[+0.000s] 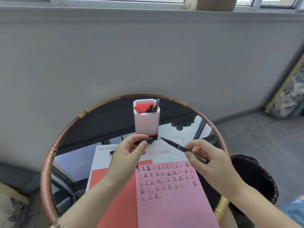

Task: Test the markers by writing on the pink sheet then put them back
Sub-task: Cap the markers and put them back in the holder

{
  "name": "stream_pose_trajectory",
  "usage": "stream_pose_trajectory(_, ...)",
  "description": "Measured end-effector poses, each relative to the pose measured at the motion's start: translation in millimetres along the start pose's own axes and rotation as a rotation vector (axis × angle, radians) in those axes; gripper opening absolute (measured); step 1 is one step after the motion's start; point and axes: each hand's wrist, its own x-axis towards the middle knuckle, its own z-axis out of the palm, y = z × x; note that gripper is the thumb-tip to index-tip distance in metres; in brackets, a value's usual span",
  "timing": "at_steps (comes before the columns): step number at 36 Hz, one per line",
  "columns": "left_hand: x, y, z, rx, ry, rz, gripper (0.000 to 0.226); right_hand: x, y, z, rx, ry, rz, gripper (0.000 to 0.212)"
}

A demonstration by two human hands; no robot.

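A pink sheet (172, 199) covered with several rows of written characters lies on a red and white folder (115, 186). My right hand (207, 160) holds an uncapped black marker (174, 144), tip pointing up and left, above the sheet's top edge. My left hand (126, 153) pinches the marker's black cap (144, 141) a short way from the tip. Behind them stands a white pen holder (146, 122) with a red marker (137, 109) and several dark pens (152, 108) inside. Another black marker (112, 151) lies on the folder, partly hidden by my left hand.
Everything rests on a round glass table with a woven rattan rim (49, 162), set against a grey wall. A dark cushion (253, 175) sits to the right beyond the rim. Patterned cushions lie at the far right and lower left.
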Motion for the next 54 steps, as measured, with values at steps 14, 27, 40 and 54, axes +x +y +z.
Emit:
stream_pose_trajectory(14, -7, 6, -2, 0.037, -0.114, 0.043, 0.021, 3, -1, 1, -0.100, -0.069, -0.009, 0.018)
stream_pose_trajectory(27, -13, 18, -3, 0.060, -0.267, 0.068, 0.015, 9, -12, -1, -0.160, -0.042, -0.223, 0.013)
stream_pose_trajectory(40, -21, 25, 0, 0.160, -0.251, 0.265, 0.018, 13, -19, 5, 0.028, 0.010, -0.258, 0.026)
stream_pose_trajectory(54, -12, 33, -1, 0.346, -0.237, 0.376, 0.007, 19, -21, 9, -0.202, -0.218, -0.136, 0.032)
